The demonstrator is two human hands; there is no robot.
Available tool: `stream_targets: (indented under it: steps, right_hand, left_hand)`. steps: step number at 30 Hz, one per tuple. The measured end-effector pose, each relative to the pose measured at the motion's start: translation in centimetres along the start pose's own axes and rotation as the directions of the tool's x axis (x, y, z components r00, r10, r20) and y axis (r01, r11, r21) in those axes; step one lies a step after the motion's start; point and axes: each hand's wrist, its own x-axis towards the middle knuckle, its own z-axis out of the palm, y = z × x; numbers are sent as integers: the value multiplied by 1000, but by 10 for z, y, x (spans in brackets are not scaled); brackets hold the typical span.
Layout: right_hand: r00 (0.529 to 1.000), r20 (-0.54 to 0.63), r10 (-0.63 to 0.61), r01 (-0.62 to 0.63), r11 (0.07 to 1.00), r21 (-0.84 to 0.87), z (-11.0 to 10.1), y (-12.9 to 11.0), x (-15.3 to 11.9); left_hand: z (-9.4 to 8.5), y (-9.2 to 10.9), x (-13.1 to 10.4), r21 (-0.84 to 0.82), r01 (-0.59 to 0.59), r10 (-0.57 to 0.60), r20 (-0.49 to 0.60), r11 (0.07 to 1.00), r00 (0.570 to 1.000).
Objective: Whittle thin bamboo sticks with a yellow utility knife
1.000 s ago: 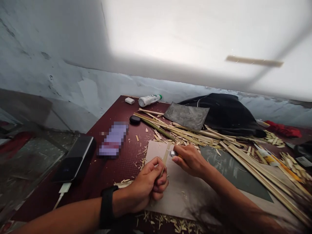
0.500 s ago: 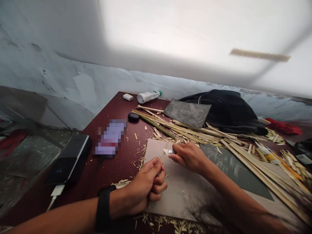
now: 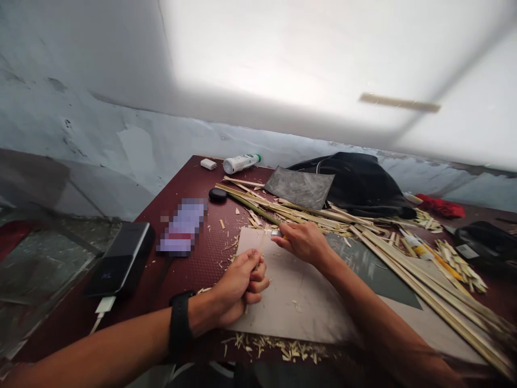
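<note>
My left hand (image 3: 244,277), with a black band on its wrist, is closed around a thin bamboo strip (image 3: 262,242) whose tip sticks out past the thumb. Just beyond it, my right hand (image 3: 302,241) grips a utility knife (image 3: 277,233), its blade end close to the strip's far end. Most of the knife's handle is hidden in the fingers. Both hands are over a pale board (image 3: 286,318) dotted with shavings. Long split bamboo strips (image 3: 299,211) lie behind the hands, and more strips (image 3: 407,272) run along the right.
On the dark red table (image 3: 181,186) are a power bank (image 3: 121,258) with a white cable, a blurred-out phone (image 3: 183,226), a black case (image 3: 218,194), a white charger (image 3: 208,164) and a bottle (image 3: 241,163). Grey sandpaper (image 3: 299,187) leans by a black bag (image 3: 351,175). Shavings (image 3: 283,347) litter the front edge.
My right hand has moved the knife slightly forward, toward the far end of the strip. The left hand keeps its hold. The whole view has shifted a little.
</note>
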Motion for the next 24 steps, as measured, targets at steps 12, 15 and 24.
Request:
stream_targets:
  steps: [12,15,24]
  right_hand:
    - [931,-211,299,-271,950,153,-31,44,-24]
    - [989,-115,89,-55,962,266,-18,16,-28]
    - [970,-14,-242,221,858,464,-10,-10,-23]
  left_hand:
    - [6,-6,-10,62,-30,25,72,998,997]
    - [6,-5,-8,61,-42,39,64,997,997]
    - [12,-4,-14,67,-26,20,84,997,996]
